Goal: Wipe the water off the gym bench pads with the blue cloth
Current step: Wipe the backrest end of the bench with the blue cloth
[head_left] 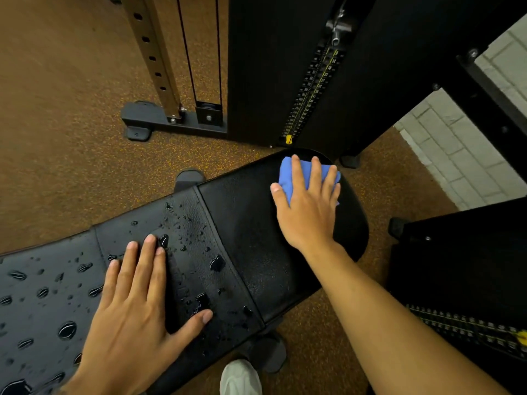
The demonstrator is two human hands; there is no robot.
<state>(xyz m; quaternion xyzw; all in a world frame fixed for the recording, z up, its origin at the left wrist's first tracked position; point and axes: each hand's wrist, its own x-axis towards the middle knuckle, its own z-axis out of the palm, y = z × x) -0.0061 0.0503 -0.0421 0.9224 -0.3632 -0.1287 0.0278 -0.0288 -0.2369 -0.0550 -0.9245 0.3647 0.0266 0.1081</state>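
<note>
A black padded gym bench runs from lower left to the rounded end pad (256, 223) at centre right. My right hand (308, 206) lies flat on the blue cloth (288, 178), pressing it onto the far end of that pad, which looks smeared but free of beads. My left hand (137, 303) rests flat with fingers spread on the middle pad (194, 232), among water drops. The left pad (42, 295) is covered with several large beads of water.
A black weight stack machine (299, 81) stands just beyond the bench end, with a metal upright and cables (159, 58) to its left. Another weight stack (470, 280) is at the right. A white shoe (239, 377) shows below the bench on the brown speckled floor.
</note>
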